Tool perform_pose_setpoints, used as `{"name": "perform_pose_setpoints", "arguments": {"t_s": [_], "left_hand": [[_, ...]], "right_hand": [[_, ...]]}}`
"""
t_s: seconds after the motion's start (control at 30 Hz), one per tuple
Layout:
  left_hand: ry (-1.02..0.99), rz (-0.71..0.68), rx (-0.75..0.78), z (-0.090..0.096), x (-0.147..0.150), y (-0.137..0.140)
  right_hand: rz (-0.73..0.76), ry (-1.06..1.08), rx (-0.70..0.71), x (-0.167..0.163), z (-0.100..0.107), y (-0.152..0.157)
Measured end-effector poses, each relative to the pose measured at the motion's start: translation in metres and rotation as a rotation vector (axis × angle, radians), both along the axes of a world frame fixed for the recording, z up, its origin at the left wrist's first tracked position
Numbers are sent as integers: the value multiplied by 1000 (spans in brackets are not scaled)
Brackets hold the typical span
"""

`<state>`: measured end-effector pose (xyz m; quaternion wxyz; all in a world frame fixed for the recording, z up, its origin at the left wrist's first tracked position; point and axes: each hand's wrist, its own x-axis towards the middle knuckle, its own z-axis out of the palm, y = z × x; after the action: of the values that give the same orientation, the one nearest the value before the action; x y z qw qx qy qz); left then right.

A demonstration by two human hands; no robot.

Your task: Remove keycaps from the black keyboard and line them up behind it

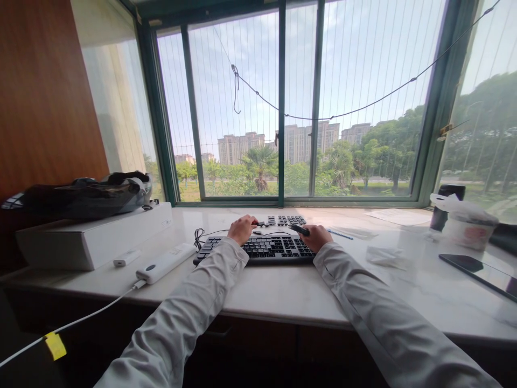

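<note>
My right hand (pixel 318 237) is curled round a dark handheld tool (pixel 299 229), its fingers wrapped on it with no gap that I can see; the free end points left, toward the fingers of the other hand. My left hand (pixel 241 229) reaches over the far edge of the keyboard (pixel 278 249), thumb and forefinger drawn near each other at a small dark piece (pixel 259 223); whether they grip it or only touch it, I cannot tell. The keyboard lies flat, just on the near side of both sets of fingers and between them. Rows of keycap-like pieces (pixel 299 220) are laid out just beyond the fingers. Judged from this layout, the step in hand is the handling of single pieces beside the keyboard, with the tool at the ready. The next move calls for a definite pinch by the left fingers and for a tool end held clear of the rows. A coiled cable (pixel 197 238) lies left of the left fingers; a blue stick (pixel 341 234) lies right of the right fingers.
</note>
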<state>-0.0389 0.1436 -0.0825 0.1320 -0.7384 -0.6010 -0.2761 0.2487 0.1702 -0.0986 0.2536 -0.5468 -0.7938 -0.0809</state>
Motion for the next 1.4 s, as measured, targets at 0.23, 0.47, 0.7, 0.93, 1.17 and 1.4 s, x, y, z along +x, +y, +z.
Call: {"name": "perform_pose_setpoints", "arguments": {"t_s": [0.23, 0.47, 0.7, 0.93, 1.17, 1.4], "left_hand": [[17, 86, -40, 4, -9, 5], [61, 114, -76, 2, -12, 13], [99, 179, -168, 11, -22, 34], [200, 244, -304, 13, -25, 69], [307, 319, -384, 10, -35, 105], [383, 314, -429, 3, -41, 122]], "right_hand": [[-37, -27, -28, 0, 1, -1], [-54, -43, -48, -1, 3, -3], [-44, -50, -56, -5, 5, -8], [-28, -41, -80, -7, 9, -12], [-37, -73, -85, -10, 15, -17], [-34, -98, -91, -13, 15, -17]]}}
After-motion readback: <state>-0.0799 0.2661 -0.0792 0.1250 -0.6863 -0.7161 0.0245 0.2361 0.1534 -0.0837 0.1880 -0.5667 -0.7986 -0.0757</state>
